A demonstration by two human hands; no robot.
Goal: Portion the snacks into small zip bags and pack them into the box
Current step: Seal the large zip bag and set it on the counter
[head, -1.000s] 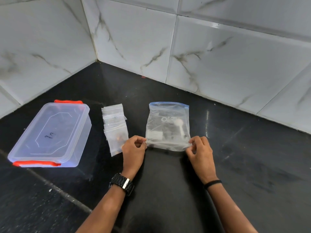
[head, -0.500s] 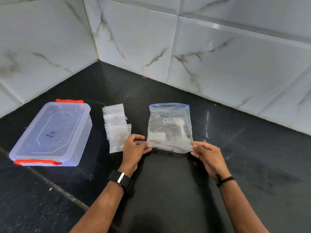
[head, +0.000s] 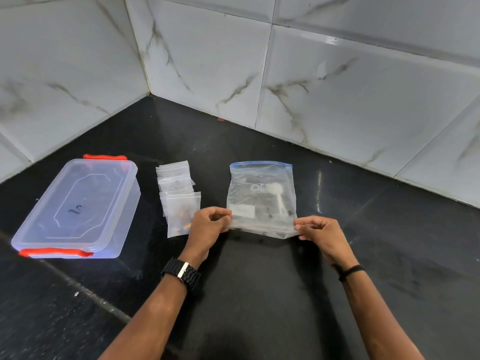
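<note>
A large clear zip bag (head: 261, 196) with a blue seal strip lies flat on the black counter, its seal pointing away from me. My left hand (head: 207, 226) pinches its near left corner. My right hand (head: 320, 232) pinches its near right corner. Left of the big bag lies a stack of small clear zip bags (head: 179, 196); the nearest one holds a few orange-brown snack pieces. Further left stands a clear plastic box (head: 78, 206) with red clips, its lid on.
The black stone counter (head: 259, 294) runs into a corner of white marble-look wall tiles (head: 337, 87) behind the objects. A seam crosses the counter at the lower left.
My right hand's fingers, stretched flat at the bag's corner half a second ago, have curled to pinch it. The left hand keeps its hold on the other corner.
</note>
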